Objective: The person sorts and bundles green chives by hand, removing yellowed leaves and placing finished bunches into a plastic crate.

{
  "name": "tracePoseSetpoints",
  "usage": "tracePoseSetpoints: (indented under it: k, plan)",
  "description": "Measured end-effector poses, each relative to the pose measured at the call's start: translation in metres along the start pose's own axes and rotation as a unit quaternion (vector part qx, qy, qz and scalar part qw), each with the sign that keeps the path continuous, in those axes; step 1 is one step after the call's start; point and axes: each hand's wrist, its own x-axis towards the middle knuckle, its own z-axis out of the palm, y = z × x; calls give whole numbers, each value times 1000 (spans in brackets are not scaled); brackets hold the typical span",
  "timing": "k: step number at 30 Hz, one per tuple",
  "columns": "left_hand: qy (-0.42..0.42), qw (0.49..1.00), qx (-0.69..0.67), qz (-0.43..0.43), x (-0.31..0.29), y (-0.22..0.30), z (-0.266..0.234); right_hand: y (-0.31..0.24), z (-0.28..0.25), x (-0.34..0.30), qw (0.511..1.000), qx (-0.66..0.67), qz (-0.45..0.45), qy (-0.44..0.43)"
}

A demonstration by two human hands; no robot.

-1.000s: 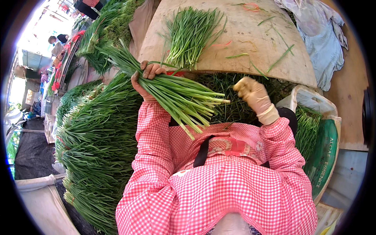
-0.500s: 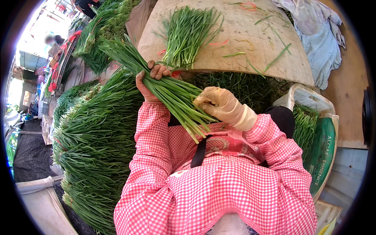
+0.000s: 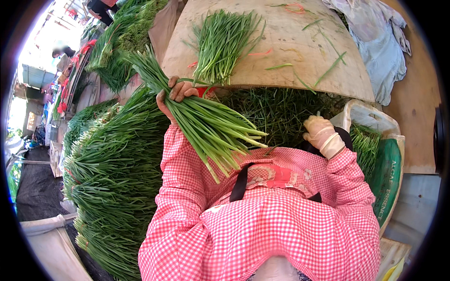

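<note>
By the bench (image 3: 281, 28), the left hand (image 3: 179, 91) grips stalks (image 3: 211, 124) that a looser hold could spill; the right hand (image 3: 323, 133) is curled, contents unclear.

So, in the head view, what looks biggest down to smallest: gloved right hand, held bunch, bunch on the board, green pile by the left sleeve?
1. Green pile
2. Held bunch
3. Bunch on the board
4. Gloved right hand

Bright daylight floods the upper left. A worn wooden desk (image 3: 349, 72) stands ahead, brown wooden boarding (image 3: 422, 131) lies to its right, and crumpled black sheeting (image 3: 40, 187) spreads at far left.
</note>
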Motion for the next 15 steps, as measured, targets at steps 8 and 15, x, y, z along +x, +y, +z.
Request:
tracePoseSetpoints:
  k: [8,15]
  plan:
    - [10,999,2,-35,6,-24,10,-76,-37,16,785,572,-228,64]
    - [59,996,65,-20,1,-31,14,-83,-22,8,763,607,-210,70]
